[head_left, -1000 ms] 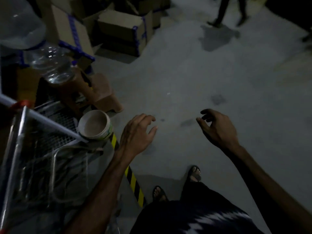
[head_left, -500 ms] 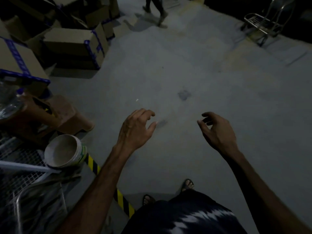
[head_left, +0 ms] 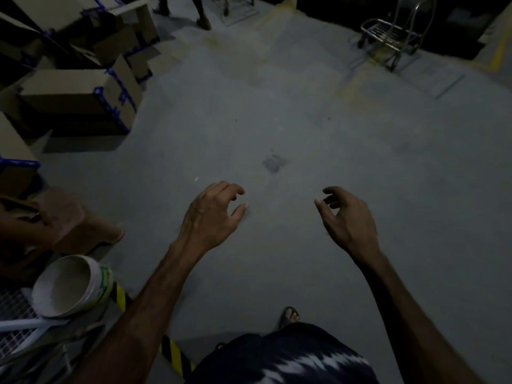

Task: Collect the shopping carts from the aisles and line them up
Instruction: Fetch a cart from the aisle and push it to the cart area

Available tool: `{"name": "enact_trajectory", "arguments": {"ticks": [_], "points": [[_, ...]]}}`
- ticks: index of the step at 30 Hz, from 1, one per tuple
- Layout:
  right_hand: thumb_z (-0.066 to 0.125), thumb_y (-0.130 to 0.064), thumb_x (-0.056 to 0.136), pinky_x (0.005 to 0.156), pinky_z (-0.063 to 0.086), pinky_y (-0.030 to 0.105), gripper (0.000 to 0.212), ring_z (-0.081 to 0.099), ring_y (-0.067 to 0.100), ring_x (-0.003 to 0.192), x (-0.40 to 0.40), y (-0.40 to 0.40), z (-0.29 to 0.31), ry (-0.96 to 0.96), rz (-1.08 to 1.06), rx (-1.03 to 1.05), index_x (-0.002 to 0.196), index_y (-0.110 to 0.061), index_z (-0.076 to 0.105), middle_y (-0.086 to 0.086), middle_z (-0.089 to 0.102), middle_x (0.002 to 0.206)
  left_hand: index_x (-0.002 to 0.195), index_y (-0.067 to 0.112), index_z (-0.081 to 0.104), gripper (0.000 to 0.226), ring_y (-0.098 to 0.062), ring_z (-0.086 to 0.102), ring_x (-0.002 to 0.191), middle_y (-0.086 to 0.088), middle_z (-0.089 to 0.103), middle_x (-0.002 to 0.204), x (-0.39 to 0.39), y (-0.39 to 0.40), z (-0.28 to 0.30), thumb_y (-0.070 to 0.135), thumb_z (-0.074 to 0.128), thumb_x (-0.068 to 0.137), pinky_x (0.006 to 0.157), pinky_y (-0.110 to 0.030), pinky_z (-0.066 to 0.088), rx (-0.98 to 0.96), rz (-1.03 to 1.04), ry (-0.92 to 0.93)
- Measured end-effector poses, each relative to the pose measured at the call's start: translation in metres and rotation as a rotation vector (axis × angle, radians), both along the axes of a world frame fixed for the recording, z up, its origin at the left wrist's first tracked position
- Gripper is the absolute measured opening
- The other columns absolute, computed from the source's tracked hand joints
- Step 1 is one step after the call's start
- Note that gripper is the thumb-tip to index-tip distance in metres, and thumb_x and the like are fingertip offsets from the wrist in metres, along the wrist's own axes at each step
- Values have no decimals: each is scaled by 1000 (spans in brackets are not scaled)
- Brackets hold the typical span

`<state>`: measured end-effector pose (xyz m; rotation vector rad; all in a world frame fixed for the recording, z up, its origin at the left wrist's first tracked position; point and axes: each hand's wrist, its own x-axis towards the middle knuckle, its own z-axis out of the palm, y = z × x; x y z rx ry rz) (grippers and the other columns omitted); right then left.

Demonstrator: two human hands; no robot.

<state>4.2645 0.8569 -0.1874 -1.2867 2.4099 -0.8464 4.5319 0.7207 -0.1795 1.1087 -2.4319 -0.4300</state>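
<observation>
Since the earlier frame, the cart (head_left: 393, 37) at upper right looms nearer. Our left hand (head_left: 210, 217) and right hand (head_left: 349, 220) hang loosely curled, holding nothing. We judge it rigid, rolling; grip its handle.

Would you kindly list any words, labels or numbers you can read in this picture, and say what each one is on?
No text can be read.
White tub: green label on its side, too blurred to read.
Cardboard boxes: blue tape only, no legible print.
Floor strip: yellow and black hazard stripes, no words.
</observation>
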Motion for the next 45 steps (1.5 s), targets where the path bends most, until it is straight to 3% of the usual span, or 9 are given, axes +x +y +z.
{"name": "enact_trajectory", "arguments": {"ticks": [12,17,21,32,38,45], "points": [[64,-48,100,86,58,38,39,69,13,102,-90,-19,-11,3,13,18,131,-24,67,-9,75,111,113,21,69,23,-11,57,84,5,67,98,-89,-20,-6,34,77,95,87,-39,54,30,-1,2],[63,-48,100,87,57,38,39,68,11,102,-111,-44,-13,-11,19,25,131,-25,66,-11,74,110,114,20,71,24,-14,60,86,5,67,98,-109,-39,-11,34,76,96,74,-31,49,54,-3,-10],[64,-48,100,86,57,36,38,68,9,102,-123,-79,-17,-2,35,50,131,-27,66,-12,73,111,115,20,71,23,-12,57,85,5,67,100,-124,-73,-23,33,76,96,73,-30,47,73,-1,9],[65,-46,100,84,55,34,38,67,9,102,-167,-272,-5,23,32,64,133,-26,65,-12,73,112,114,19,71,23,-14,57,84,4,66,97,-174,-268,-33,30,78,96,73,-32,49,91,13,94],[63,-47,101,86,54,33,40,66,8,103,-186,-386,6,9,22,36,135,-27,64,-12,72,113,112,18,73,23,-5,49,83,4,69,98,-198,-388,-14,31,79,94,73,-26,43,46,-14,71],[64,-46,101,88,56,35,40,66,9,104,-229,-492,11,0,27,22,136,-27,63,-10,71,115,113,20,71,23,-13,57,84,4,67,98,-246,-505,-8,32,78,95,74,-30,48,46,-2,68]]}}
